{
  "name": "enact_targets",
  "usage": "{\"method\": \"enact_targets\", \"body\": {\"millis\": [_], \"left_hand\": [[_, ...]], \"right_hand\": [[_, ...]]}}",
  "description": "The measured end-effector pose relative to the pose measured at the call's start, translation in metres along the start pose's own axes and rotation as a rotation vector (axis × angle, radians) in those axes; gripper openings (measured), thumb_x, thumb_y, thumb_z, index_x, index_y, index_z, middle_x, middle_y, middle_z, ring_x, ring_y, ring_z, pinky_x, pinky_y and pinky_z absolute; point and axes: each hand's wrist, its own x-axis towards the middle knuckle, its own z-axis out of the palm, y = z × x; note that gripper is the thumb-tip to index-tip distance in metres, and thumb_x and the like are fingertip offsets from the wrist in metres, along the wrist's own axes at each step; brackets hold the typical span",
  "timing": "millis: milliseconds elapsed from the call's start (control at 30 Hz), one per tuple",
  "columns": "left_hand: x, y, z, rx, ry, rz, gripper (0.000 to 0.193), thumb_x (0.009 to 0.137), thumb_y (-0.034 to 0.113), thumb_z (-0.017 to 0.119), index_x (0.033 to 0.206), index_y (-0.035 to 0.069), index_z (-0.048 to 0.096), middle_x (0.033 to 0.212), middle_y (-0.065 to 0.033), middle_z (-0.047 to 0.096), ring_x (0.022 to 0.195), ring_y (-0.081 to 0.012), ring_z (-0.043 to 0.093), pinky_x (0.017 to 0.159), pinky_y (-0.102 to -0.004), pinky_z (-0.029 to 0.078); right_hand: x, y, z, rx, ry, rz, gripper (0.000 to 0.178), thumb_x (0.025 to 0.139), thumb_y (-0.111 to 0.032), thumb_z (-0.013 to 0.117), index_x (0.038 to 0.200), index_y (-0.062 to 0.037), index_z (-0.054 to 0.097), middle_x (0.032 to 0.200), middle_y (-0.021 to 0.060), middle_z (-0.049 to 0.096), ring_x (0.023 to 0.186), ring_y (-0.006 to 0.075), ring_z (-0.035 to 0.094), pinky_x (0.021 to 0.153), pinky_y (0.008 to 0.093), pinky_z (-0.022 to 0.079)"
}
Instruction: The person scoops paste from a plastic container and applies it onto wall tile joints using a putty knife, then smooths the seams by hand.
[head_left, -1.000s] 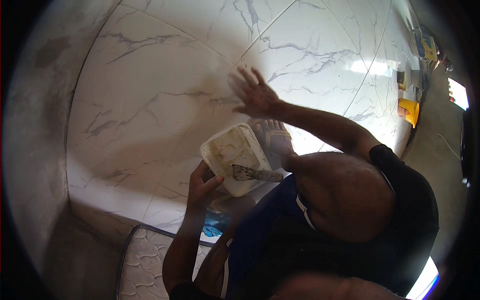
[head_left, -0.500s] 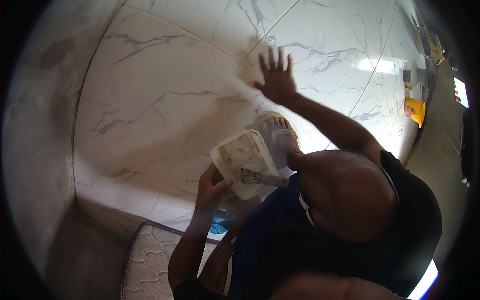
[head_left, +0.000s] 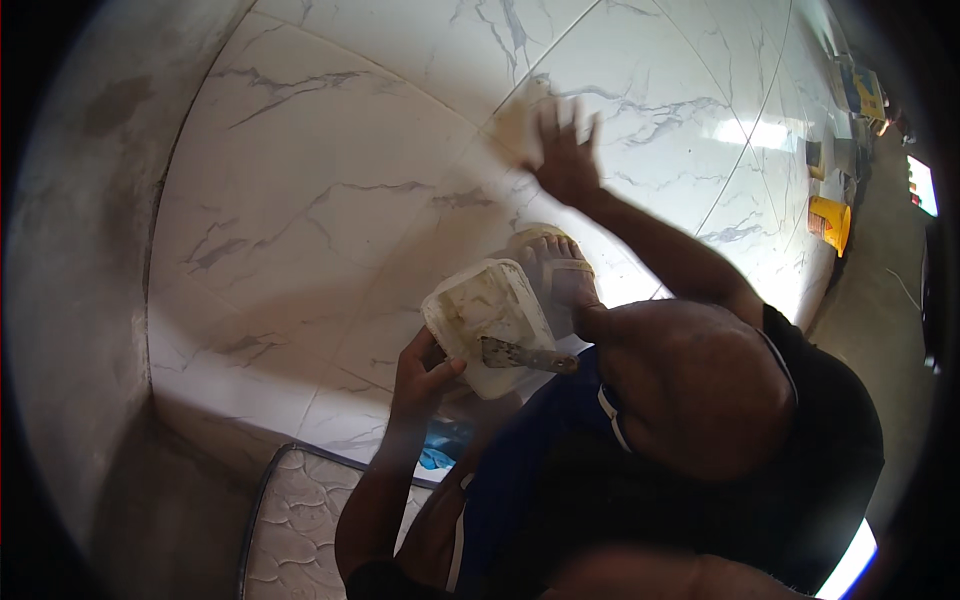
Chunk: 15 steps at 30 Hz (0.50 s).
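Observation:
My left hand (head_left: 425, 375) grips the side of a white rectangular plastic tub (head_left: 535, 310), its thumb over the rim. Pale paste smears the inside of the tub. A putty knife (head_left: 545, 360) rests across it, its dirty blade inside and its handle over the edge near my leg. Farther out, my right hand (head_left: 568, 165) is stretched over the white marbled floor tiles (head_left: 330, 130), fingers spread and slightly blurred, with nothing in it. It is close to a tile joint (head_left: 505, 100); whether the palm touches the surface I cannot tell.
My sandalled foot (head_left: 560, 265) stands just beyond the tub. A bare grey wall (head_left: 90, 200) runs along the left. At the lower left lies a quilted mattress (head_left: 300, 520) beside a blue plastic item (head_left: 440, 445). A yellow container (head_left: 830, 222) lies at the far right.
My right hand has shifted slightly right and nearer to me, fingers still spread. The left hand, tub and putty knife stay in place.

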Motion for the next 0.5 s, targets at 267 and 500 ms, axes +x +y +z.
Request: {"method": "enact_targets", "body": {"millis": [267,500], "left_hand": [[0.007,-0.003,-0.004,-0.03,-0.084,-0.014,0.081,0.079,0.021,0.081,0.147,-0.006,0.046,0.136,-0.0192,0.061,0.127,-0.0281,0.058,0.11,-0.0422,0.044],[-0.009,0.004,-0.009,0.041,-0.044,0.004,0.08,0.08,0.023,0.082,0.146,-0.006,0.047,0.135,-0.018,0.061,0.127,-0.0271,0.058,0.11,-0.0415,0.044]], "right_hand": [[-0.041,-0.033,0.031,0.518,-0.132,-0.874,0.096,0.09,-0.053,0.067,0.163,-0.0121,0.02,0.17,0.0157,0.015,0.159,0.0311,0.006,0.125,0.0594,-0.001],[0.016,-0.002,0.03,0.367,0.031,-0.376,0.089,0.097,-0.061,0.052,0.162,-0.0087,0.023,0.169,0.0193,0.017,0.159,0.0329,0.008,0.124,0.0631,0.003]]}}
